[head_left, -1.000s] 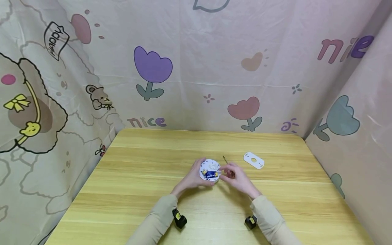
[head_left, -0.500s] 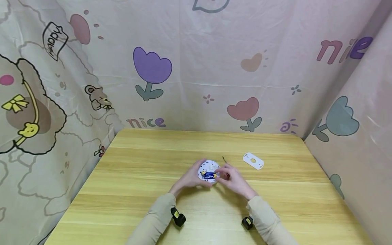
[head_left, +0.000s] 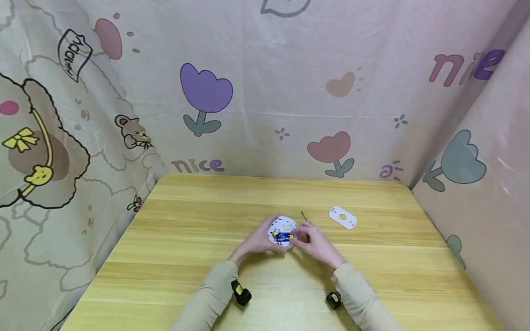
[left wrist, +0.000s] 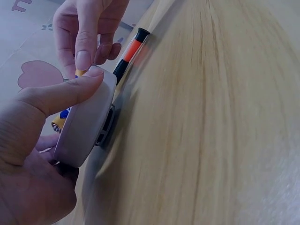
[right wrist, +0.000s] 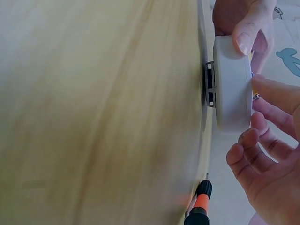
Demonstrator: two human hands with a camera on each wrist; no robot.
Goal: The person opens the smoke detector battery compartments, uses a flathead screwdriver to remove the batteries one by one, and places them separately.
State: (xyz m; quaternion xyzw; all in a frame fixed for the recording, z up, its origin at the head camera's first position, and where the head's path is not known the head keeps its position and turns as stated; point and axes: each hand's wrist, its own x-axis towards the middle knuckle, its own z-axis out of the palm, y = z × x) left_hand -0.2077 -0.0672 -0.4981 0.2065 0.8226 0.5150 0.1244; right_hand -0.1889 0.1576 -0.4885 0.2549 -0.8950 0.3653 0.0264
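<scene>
A round white device (head_left: 283, 222), its underside with a black bracket showing in the right wrist view, is held just off the wood by my left hand (head_left: 261, 238). The left thumb lies along its near rim, with fingers on the far side. On its upturned face is a blue-and-yellow battery (head_left: 283, 237), whose yellow end sticks out in the left wrist view. Thumb and index finger of my right hand (head_left: 315, 243) pinch the battery's right end; the other fingers are loosely curled. Whether the battery sits fully down in its slot cannot be seen.
An orange-and-black screwdriver (left wrist: 133, 49) lies on the table (head_left: 198, 230) beyond the right hand, only its shaft clearly showing in the head view. Farther right lies a white oval plate (head_left: 342, 217) with a central hole. A printed curtain (head_left: 256, 82) hangs behind the table.
The device and both hands have shifted slightly left. My right fingertips have come in from the device's right edge onto the battery's end. Over the last half second there is hardly any motion.
</scene>
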